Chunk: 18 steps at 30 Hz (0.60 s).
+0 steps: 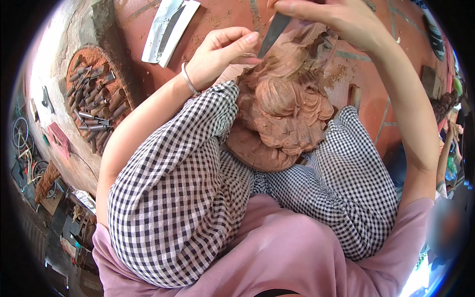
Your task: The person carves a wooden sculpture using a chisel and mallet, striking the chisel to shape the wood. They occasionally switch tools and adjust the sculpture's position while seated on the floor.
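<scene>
My right hand is at the top, above a carved reddish-brown wooden figure. Its fingers, partly cut off by the upper edge, close on a dark grey flat strip that tapers downward and looks like sandpaper. Left of the strip is my left hand, with a bracelet at the wrist. Its fingers are bent and the thumb and forefinger stand apart; one fingertip is close to the strip's lower tip, and I cannot tell if they touch. The figure, with rounded folds and a disc-like base, rests between my knees in checked trousers.
On the tiled floor lies a white sheet with a dark curved piece. At the left, a round basket holds several carving tools and sawdust. A wooden handle stands beside my right knee. Bicycles show at the far left.
</scene>
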Available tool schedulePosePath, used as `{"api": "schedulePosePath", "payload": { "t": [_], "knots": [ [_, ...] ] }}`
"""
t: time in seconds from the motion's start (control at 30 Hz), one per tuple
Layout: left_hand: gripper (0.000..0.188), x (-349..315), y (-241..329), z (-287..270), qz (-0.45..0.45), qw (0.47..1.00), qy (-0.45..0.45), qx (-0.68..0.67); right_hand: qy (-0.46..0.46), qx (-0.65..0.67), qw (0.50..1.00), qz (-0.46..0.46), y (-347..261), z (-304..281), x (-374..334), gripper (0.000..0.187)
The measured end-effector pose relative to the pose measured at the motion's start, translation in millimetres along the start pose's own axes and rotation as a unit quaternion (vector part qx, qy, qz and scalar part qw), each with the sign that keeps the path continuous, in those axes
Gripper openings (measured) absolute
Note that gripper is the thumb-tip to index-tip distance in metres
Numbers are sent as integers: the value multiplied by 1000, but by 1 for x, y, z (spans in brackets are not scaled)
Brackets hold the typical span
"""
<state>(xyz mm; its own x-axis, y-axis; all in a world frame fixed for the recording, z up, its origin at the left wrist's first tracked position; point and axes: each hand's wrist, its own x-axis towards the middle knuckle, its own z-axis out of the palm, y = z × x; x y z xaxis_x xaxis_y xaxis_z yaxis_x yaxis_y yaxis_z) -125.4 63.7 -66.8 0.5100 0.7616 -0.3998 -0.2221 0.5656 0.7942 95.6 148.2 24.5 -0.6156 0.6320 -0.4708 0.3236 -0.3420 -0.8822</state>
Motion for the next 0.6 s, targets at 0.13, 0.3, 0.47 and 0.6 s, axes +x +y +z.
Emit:
{"api": "schedulePosePath", "payload": {
  "t": [0.13,0.3,0.47,0.6],
  "knots": [
    [31,-12,10,-3,-95,972,-101,192,73,-50,994,-63,12,-1,-59,15],
    [68,-23,19,17,-31,905,-129,405,130,-21,979,-155,62,45,-111,12],
    [56,-17,24,19,-128,928,-133,323,103,-147,952,-248,72,52,-99,11],
    [44,-14,28,19,-205,951,-116,199,96,-87,973,-192,89,50,-89,14]
  ]
}}
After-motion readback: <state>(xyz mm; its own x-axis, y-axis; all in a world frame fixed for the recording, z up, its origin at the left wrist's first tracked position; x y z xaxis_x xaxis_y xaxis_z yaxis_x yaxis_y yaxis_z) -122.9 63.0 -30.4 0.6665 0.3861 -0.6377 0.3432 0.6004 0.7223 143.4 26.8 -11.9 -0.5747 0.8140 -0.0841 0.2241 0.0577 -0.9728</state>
